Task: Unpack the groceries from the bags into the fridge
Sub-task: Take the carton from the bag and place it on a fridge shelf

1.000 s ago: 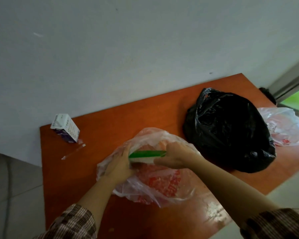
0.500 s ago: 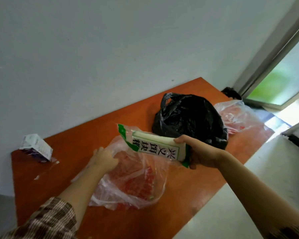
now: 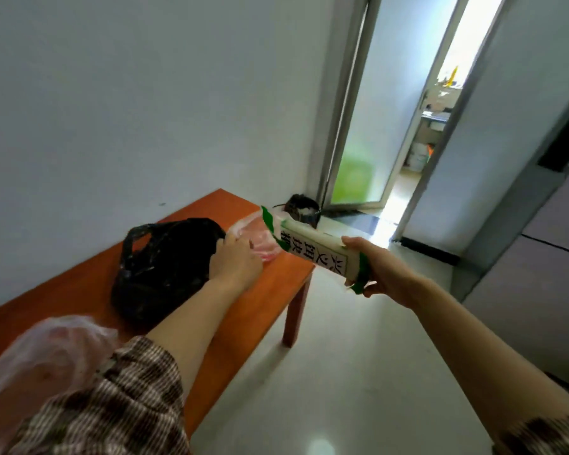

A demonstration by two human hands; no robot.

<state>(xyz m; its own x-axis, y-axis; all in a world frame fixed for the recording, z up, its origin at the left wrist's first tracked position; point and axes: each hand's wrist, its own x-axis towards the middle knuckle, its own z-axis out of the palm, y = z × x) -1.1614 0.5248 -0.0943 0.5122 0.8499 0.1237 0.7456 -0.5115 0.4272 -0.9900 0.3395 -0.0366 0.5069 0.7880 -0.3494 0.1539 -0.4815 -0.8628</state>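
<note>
My right hand (image 3: 383,269) grips a white packet with green ends and black lettering (image 3: 312,247), held in the air past the table's right end. My left hand (image 3: 235,262) reaches over the black plastic bag (image 3: 158,267) and touches the far clear bag with red print (image 3: 253,234); whether it pinches the plastic I cannot tell. A second clear bag with red print (image 3: 46,353) lies near me at the left. All three bags sit on the orange table (image 3: 276,280).
A grey fridge-like cabinet (image 3: 546,257) stands at the right edge. An open door (image 3: 358,133) leads to a bright room beyond. A dark pot (image 3: 303,208) sits on the floor by the door. White floor lies between the table and the cabinet.
The view has swung right. My right hand has carried the packet out of the clear bag and past the table's end. My left hand left that bag and moved to the far bag.
</note>
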